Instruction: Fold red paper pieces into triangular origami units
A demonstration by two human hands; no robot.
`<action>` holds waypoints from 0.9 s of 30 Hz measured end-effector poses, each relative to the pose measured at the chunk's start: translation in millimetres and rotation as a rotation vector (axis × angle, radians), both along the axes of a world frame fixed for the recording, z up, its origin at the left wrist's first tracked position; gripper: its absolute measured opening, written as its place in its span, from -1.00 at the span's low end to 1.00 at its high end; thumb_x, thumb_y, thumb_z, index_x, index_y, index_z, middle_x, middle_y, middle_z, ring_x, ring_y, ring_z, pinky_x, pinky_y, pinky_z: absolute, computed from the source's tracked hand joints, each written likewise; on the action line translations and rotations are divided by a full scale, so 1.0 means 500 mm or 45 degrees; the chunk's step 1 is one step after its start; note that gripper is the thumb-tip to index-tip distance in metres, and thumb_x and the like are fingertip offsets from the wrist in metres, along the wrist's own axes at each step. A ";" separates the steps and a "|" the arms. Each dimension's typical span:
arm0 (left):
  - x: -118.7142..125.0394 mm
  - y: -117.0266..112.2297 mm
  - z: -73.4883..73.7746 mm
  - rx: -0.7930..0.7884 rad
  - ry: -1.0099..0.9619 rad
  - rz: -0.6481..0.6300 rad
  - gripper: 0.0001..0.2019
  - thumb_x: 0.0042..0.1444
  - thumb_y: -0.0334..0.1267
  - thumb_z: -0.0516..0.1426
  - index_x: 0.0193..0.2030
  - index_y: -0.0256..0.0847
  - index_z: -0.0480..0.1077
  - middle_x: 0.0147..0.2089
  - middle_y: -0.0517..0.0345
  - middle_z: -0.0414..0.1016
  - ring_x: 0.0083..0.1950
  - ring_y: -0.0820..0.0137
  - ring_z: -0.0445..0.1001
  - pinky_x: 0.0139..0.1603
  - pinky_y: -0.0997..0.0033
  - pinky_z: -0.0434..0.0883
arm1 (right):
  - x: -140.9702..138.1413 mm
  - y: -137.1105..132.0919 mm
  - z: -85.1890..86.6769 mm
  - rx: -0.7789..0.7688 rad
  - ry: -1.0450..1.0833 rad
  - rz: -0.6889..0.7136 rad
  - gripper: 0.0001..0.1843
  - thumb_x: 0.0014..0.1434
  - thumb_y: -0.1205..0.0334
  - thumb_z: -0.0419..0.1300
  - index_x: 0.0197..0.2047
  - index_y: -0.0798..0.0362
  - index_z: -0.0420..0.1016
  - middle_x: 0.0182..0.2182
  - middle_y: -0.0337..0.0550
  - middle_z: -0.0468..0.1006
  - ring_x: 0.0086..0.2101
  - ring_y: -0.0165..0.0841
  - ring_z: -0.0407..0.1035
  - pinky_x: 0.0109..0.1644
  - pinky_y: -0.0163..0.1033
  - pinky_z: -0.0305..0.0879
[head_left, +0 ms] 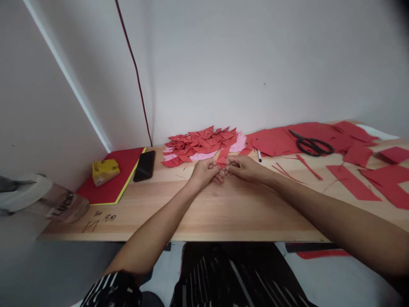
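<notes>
The left hand [206, 172] and right hand [241, 167], at frame centre, each pinch a red paper strip [223, 157] with the fingertips, which hide its lower edges. Its long axis runs upward, tilted slightly right, toward the folded paper pile [198, 145]; contact there is unclear. Scissors [311, 146] lie right of centre. The left edge crops a bottle [65, 207].

Red paper [223, 157] partly hidden by fingers [214, 172]; bottle [65, 205] cut by left edge, seemingly blurred.
</notes>
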State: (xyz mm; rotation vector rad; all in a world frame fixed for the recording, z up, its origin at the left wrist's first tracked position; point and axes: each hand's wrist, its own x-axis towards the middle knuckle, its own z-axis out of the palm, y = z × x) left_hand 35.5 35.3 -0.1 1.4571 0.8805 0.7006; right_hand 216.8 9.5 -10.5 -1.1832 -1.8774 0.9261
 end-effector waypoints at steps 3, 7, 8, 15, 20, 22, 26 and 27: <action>-0.001 0.005 -0.004 0.023 0.044 -0.004 -0.82 0.11 -0.36 0.14 -0.47 -0.28 0.23 -0.59 0.18 0.47 -0.66 0.49 0.45 -0.65 0.59 0.36 | -0.006 -0.009 0.009 0.021 -0.035 -0.050 -0.78 0.13 0.08 0.15 -0.44 0.02 0.31 -0.48 -0.20 0.51 -0.45 -0.38 0.35 -0.34 -0.27 0.19; -0.001 0.002 -0.007 0.113 0.089 0.015 -0.85 0.10 -0.41 0.10 -0.48 -0.29 0.27 -0.65 0.26 0.41 -0.73 0.57 0.33 -0.74 0.67 0.19 | -0.014 -0.016 0.015 0.048 -0.085 -0.116 -0.76 0.14 0.09 0.14 -0.46 0.02 0.28 -0.51 -0.22 0.48 -0.48 -0.40 0.29 -0.39 -0.29 0.12; -0.001 0.000 -0.007 0.136 0.095 0.020 -0.86 0.09 -0.43 0.09 -0.48 -0.29 0.27 -0.65 0.28 0.40 -0.74 0.59 0.31 -0.74 0.68 0.17 | -0.015 -0.017 0.015 0.049 -0.095 -0.122 -0.77 0.13 0.09 0.14 -0.47 0.02 0.27 -0.52 -0.23 0.47 -0.49 -0.41 0.28 -0.40 -0.29 0.11; -0.003 0.000 -0.008 0.197 0.120 -0.045 -0.86 0.04 -0.49 0.01 -0.50 -0.29 0.29 -0.61 0.26 0.41 -0.70 0.61 0.32 -0.70 0.67 0.20 | -0.007 -0.008 0.009 0.009 -0.101 -0.078 -0.78 0.13 0.10 0.11 -0.46 0.01 0.24 -0.50 -0.22 0.50 -0.47 -0.40 0.32 -0.40 -0.29 0.12; -0.010 0.000 -0.010 0.285 0.145 -0.056 -0.86 0.05 -0.45 0.01 -0.51 -0.27 0.26 -0.61 0.27 0.40 -0.69 0.60 0.32 -0.67 0.66 0.21 | -0.001 -0.004 0.002 -0.029 -0.123 -0.052 -0.72 0.16 0.01 0.10 -0.45 0.02 0.27 -0.53 -0.25 0.47 -0.57 -0.45 0.19 -0.49 -0.30 0.03; -0.012 -0.006 -0.008 0.343 0.155 -0.061 -0.86 0.06 -0.41 0.04 -0.51 -0.26 0.26 -0.62 0.30 0.38 -0.68 0.60 0.31 -0.66 0.65 0.20 | -0.001 -0.004 0.000 -0.012 -0.151 -0.078 -0.69 0.15 0.00 0.14 -0.48 0.02 0.28 -0.57 -0.27 0.40 -0.57 -0.46 0.14 -0.49 -0.30 -0.01; -0.014 -0.014 -0.003 0.421 0.159 -0.079 -0.85 0.05 -0.37 0.08 -0.52 -0.26 0.26 -0.63 0.33 0.35 -0.67 0.60 0.30 -0.64 0.66 0.17 | 0.001 -0.005 0.001 0.011 -0.197 -0.083 -0.71 0.13 0.04 0.17 -0.49 0.03 0.29 -0.57 -0.28 0.38 -0.55 -0.44 0.14 -0.47 -0.29 0.00; -0.014 -0.014 -0.002 0.421 0.158 -0.084 -0.85 0.05 -0.37 0.07 -0.52 -0.26 0.26 -0.63 0.34 0.35 -0.67 0.61 0.29 -0.64 0.66 0.16 | 0.002 -0.006 0.002 0.006 -0.201 -0.066 -0.73 0.14 0.05 0.16 -0.48 0.03 0.30 -0.56 -0.26 0.41 -0.54 -0.44 0.16 -0.46 -0.29 0.02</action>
